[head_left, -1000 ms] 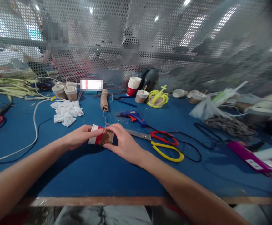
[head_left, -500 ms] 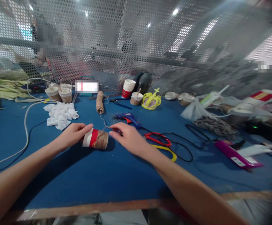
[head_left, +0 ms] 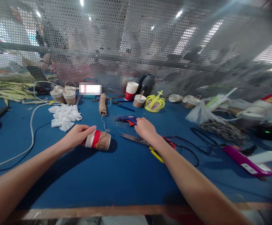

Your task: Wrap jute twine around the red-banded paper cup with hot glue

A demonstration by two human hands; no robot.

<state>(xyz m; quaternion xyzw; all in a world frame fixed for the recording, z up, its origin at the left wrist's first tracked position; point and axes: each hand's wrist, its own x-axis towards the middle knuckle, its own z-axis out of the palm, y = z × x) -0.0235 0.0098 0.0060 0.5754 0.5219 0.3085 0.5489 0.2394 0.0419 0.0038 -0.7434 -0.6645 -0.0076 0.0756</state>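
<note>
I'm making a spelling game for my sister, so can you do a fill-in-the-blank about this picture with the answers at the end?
1. The left hand holds a paper cup with a ____ band between its white part and its twine.
2. The right hand touches a glue gun with a red trigger and a ____ body.
3. The scissors have one red handle and one ____ handle.

Missing words: red; blue; yellow.
</note>
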